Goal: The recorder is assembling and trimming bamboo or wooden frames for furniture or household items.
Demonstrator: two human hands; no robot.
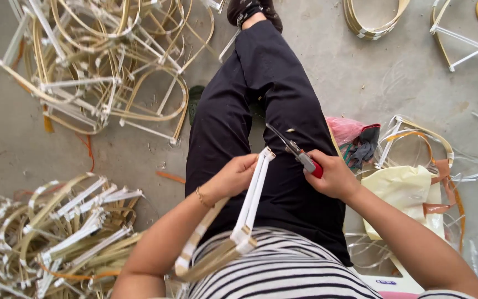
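Left hand (234,176) is closed round the top of a white-wrapped bamboo frame (250,205) — frame runs down across lap toward striped shirt (283,271); right hand (333,176) is fisted on red-handled pliers (300,155), tips pointing up-left, just beside frame's top end; piles of similar frames (84,72) lie on concrete floor (355,77) to the left; yellow bag (402,191) at right.

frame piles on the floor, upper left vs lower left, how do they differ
The upper-left pile is loose and tangled, its tan loops open and its white bars crossing at all angles; the lower-left pile is packed tighter, with bars lying roughly side by side. The upper-left pile lies beyond the left hand; the lower-left pile sits beside the left forearm. Both are tan curved strips with white wrapped bars, like the frame in that hand.
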